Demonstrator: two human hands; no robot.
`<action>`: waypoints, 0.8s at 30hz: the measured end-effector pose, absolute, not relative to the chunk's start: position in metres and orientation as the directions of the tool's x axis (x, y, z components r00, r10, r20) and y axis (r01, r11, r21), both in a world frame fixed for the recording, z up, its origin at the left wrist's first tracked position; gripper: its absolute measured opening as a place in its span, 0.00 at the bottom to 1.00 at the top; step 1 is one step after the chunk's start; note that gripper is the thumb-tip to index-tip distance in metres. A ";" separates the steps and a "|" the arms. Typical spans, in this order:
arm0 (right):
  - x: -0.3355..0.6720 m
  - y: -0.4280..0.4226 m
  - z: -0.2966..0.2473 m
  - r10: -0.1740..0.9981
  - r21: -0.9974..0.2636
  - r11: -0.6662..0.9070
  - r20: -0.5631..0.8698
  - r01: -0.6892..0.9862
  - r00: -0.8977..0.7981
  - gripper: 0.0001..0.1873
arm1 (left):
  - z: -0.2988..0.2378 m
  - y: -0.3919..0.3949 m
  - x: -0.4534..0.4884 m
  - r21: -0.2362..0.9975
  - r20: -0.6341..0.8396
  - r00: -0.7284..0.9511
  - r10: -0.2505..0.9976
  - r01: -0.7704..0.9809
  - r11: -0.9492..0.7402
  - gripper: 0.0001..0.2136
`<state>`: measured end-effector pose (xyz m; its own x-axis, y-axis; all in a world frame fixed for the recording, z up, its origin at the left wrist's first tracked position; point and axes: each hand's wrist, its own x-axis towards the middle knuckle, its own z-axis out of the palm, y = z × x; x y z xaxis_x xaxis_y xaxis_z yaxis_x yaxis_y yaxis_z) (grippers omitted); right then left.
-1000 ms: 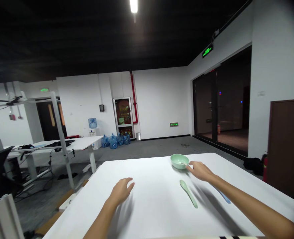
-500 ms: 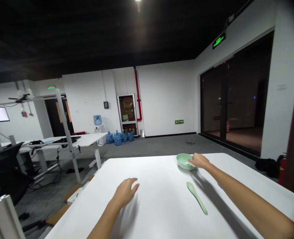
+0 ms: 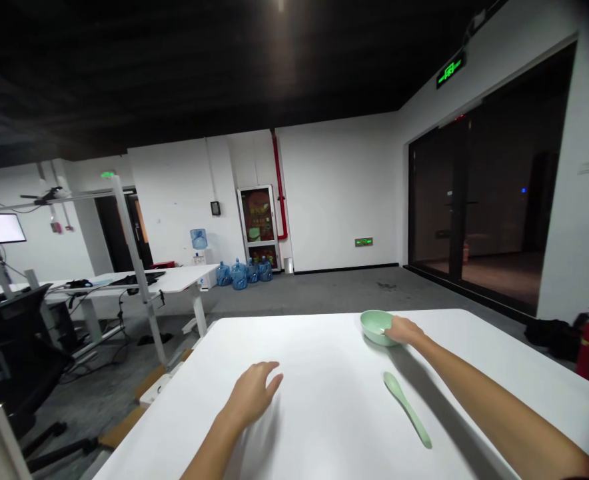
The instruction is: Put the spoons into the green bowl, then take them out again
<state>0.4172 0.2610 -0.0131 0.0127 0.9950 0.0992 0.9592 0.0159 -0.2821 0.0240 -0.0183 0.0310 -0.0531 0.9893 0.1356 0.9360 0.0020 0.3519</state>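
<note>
My right hand (image 3: pixel 405 329) reaches to the far side of the white table (image 3: pixel 319 400), its fingers closed on the right rim of a light green bowl (image 3: pixel 374 329). The bowl stands upright, and the fingertips dip inside its edge. Nearer to me, a light green spoon (image 3: pixel 407 410) lies on the tabletop, its wide end pointing towards the bowl. To the left, my left hand (image 3: pixel 254 393) hovers over the table with nothing in it, thumb and fingers apart.
Beyond the table's far edge is a grey floor. Blue water bottles (image 3: pixel 239 273) stand by the back wall. At the left are a white desk (image 3: pixel 184 277), a metal frame post (image 3: pixel 133 250) and a black chair (image 3: pixel 14 347). A fire extinguisher (image 3: pixel 588 347) stands at the right.
The view has shifted slightly, so the bowl and spoon appear a little farther right and lower. My right hand stays at the bowl's rim; my left hand has hardly moved.
</note>
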 end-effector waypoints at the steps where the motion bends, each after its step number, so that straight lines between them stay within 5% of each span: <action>1: 0.417 0.261 -0.014 0.996 -0.275 0.004 0.084 0.962 0.020 0.23 | 0.031 -0.018 0.023 0.351 0.139 -0.053 0.989 0.937 0.001 0.26; 8: 0.413 0.244 0.005 0.997 -0.265 0.015 0.083 0.964 0.007 0.26 | 0.029 -0.015 0.021 0.348 0.148 -0.047 0.988 0.937 -0.008 0.26; 15: 0.423 0.180 0.054 0.990 -0.296 0.078 0.132 0.952 -0.040 0.16 | 0.031 -0.016 0.023 0.339 0.171 -0.018 0.985 0.940 -0.042 0.27; 24: 0.447 0.112 0.042 0.983 -0.427 0.148 -0.040 0.892 -0.182 0.16 | 0.032 -0.019 0.023 0.303 0.175 -0.019 0.984 0.952 -0.035 0.27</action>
<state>0.4465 0.1121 0.0419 -0.1816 0.9825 -0.0401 0.8924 0.1475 -0.4265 0.0231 -0.0191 0.0318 -0.0192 0.9844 0.1748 0.9522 -0.0353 0.3033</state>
